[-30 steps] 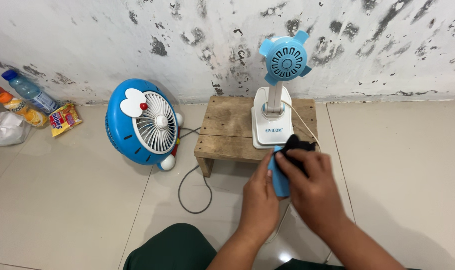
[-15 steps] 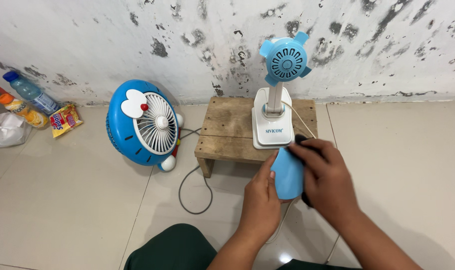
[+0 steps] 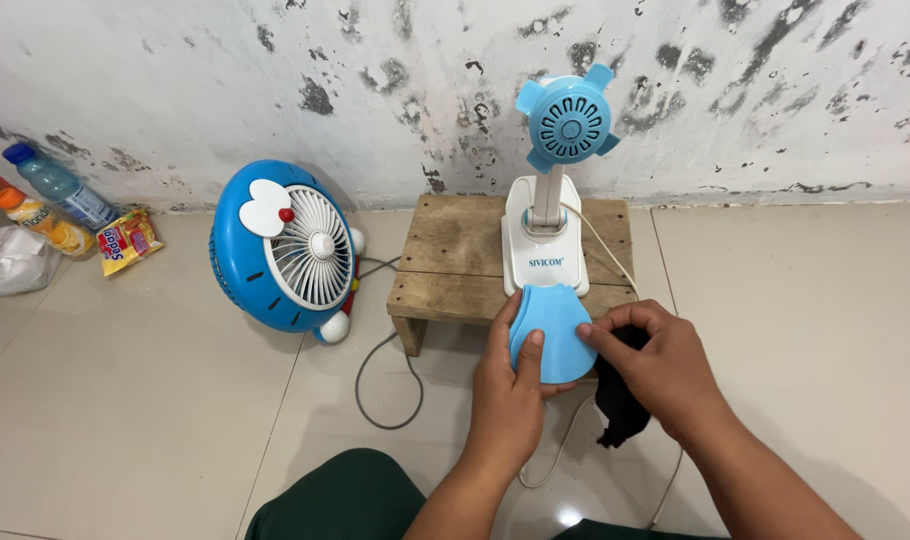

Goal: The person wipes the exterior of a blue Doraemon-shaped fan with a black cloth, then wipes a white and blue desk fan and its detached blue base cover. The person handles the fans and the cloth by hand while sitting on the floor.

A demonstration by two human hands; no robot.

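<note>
Fingers first: the left hand (image 3: 510, 385) has its thumb laid flat across the front of a light blue fan blade (image 3: 552, 333), and its other fingers curl up behind the blade's left edge, so the blade is pinched between thumb and fingers. The right hand (image 3: 658, 370) reaches in from the right with its index fingertip touching the blade's right edge, while the other fingers are bunched closed around a black cloth (image 3: 620, 405) that hangs down below the palm.

The blade is a rounded, fan-shaped piece. Its broad face is turned up toward the camera, the wider curved edge sits low and the narrower end points up and away, toward the wooden stool (image 3: 455, 265). Long axis runs roughly from the person out toward the wall. It's held in the air just in front of the stool's near edge, overlapping the bottom of the white fan base (image 3: 543, 255) standing on the stool.

Both forearms come up from the bottom of the view and angle inward, with the left wrist fairly straight and the right wrist bent in toward the blade.

Left of the stool sits a round blue cartoon desk fan (image 3: 285, 245) on the tiled floor, with a grey cable (image 3: 370, 385) looping in front of the stool. On the stool, the white stand carries a blue motor hub (image 3: 568, 125) up high.
</note>
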